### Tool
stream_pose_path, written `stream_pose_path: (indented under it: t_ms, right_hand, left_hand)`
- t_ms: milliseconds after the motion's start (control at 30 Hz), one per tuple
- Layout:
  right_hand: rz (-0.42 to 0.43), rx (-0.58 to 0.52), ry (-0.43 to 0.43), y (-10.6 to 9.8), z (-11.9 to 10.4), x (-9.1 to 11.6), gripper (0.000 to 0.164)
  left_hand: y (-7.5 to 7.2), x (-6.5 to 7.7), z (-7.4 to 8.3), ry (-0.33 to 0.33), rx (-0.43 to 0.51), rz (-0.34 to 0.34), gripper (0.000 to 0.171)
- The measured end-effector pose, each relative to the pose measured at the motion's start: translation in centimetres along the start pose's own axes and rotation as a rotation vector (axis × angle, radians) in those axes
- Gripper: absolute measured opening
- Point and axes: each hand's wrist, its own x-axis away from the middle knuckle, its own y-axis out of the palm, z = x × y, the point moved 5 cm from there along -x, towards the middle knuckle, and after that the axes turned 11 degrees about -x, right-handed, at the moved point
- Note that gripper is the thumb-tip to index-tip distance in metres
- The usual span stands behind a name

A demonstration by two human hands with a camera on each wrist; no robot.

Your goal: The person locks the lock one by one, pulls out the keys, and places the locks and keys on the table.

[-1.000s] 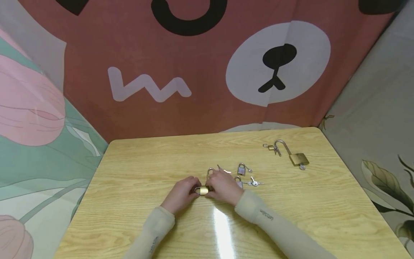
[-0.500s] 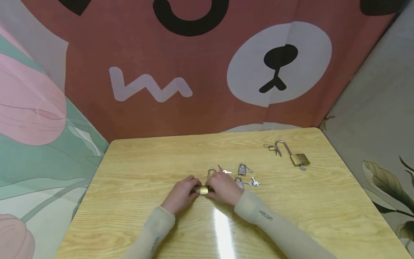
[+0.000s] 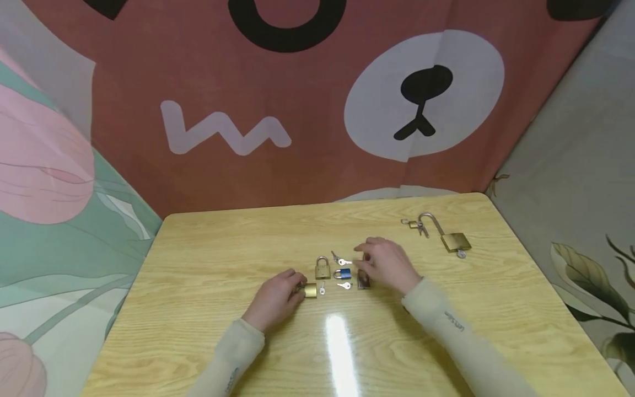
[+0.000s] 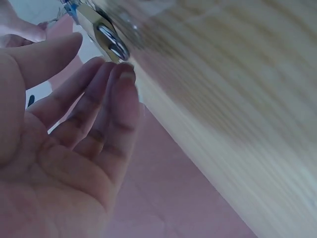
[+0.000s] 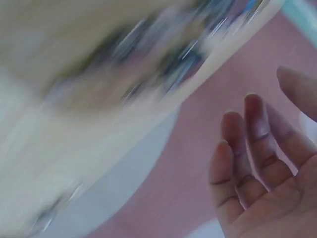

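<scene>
My left hand [image 3: 276, 299] lies on the table beside a brass padlock [image 3: 310, 290], its fingertips right at the shackle end. In the left wrist view the thumb stands apart from the relaxed fingers, and the shackle [image 4: 114, 44] shows just past their tips. Raised over the padlocks on the right, my right hand [image 3: 389, 263] holds nothing, its fingers loose and spread. It partly hides a dark-looking padlock [image 3: 364, 280]. Between the hands are a small blue padlock [image 3: 343, 273], an upright-lying brass padlock [image 3: 322, 270] and loose keys [image 3: 344, 285].
A large brass padlock [image 3: 455, 242] with a long shackle lies at the back right, a tiny padlock [image 3: 413, 225] and keys beside its shackle. Another key [image 3: 322, 288] lies by the left padlock. Printed cloth [image 3: 248, 182] hangs behind the wooden table [image 3: 223, 242].
My right hand has left the brass padlock and moved right and up, uncovering the blue padlock and keys. My left hand remains beside the brass padlock.
</scene>
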Motion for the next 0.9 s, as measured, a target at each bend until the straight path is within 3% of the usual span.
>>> stream_pose_path:
  t_ms: [233, 400, 600, 800, 900]
  right_hand:
    - [0.085, 0.048, 0.245, -5.6, 8.8, 1.5, 0.035]
    - [0.02, 0.04, 0.324, -6.8, 13.2, 1.5, 0.04]
    - [-0.08, 0.07, 0.349, -6.1, 15.7, 0.4, 0.038]
    - [-0.056, 0.103, 0.29, -5.7, 15.8, -0.3, 0.014]
    - [-0.071, 0.116, 0.296, -5.3, 15.8, -0.3, 0.013]
  left_hand:
    - [-0.3, -0.4, 1.5, 0.078, -0.025, 0.057, 0.028]
    - [-0.2, -1.2, 2.4, 0.113, -0.02, 0.061, 0.028]
    - [-0.5, -2.6, 3.8, 0.172, -0.013, 0.062, 0.025]
    - [-0.3, -4.3, 4.7, 0.191, 0.055, 0.047, 0.027]
    - [-0.1, -4.8, 4.8, 0.186, 0.079, 0.044, 0.028]
